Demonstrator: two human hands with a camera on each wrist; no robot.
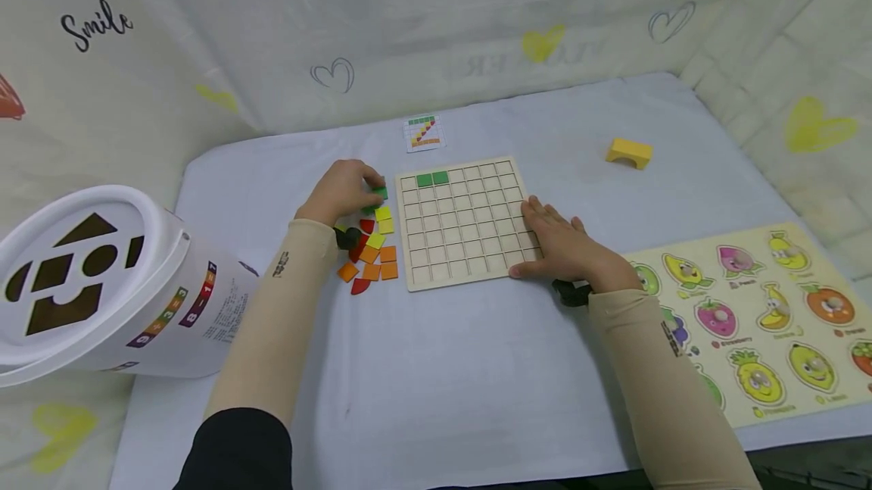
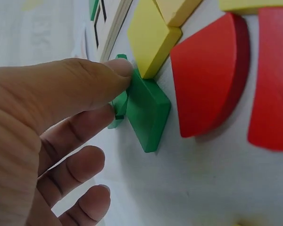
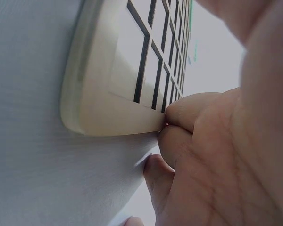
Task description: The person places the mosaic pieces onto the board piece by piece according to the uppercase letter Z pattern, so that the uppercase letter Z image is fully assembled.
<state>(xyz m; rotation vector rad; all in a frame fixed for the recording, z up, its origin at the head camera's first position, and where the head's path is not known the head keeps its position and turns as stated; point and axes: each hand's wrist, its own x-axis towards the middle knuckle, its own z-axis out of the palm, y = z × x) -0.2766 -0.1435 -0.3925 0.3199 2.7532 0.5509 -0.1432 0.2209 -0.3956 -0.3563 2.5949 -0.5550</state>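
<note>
Centre-left: left hand (image 1: 337, 191) is pinching a green tile (image 2: 120, 101). Right of centre: right hand (image 1: 568, 248), fingers extended, is touching the grid board (image 1: 470, 229). Light edge grip should be serving best.

Dark-gridded cream board (image 1: 471, 226), plain green tiles (image 1: 440, 177), yellow tiles (image 1: 383, 213), red pieces (image 1: 360, 286), orange tiles (image 1: 388, 254)
</note>
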